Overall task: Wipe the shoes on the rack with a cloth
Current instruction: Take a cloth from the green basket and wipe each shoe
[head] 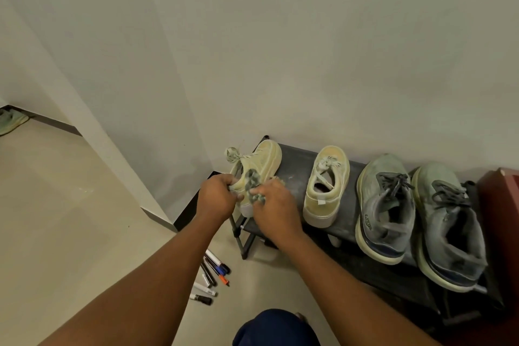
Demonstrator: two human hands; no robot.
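Note:
A pale yellow sneaker (pixel 262 161) is tilted on its side at the left end of the dark shoe rack (pixel 295 166). My left hand (pixel 217 196) grips its heel end. My right hand (pixel 273 202) holds a grey-green mottled cloth (pixel 254 184) pressed against the sneaker's side. The matching yellow sneaker (pixel 327 185) stands upright on the rack to the right. Two grey sneakers, one (pixel 386 208) and another (pixel 449 225), sit further right on the same shelf.
Several marker pens (pixel 212 275) lie on the floor by the rack's left leg. A dark red object (pixel 502 205) stands at the far right. White walls form a corner on the left, and my knee (pixel 276 329) shows at the bottom.

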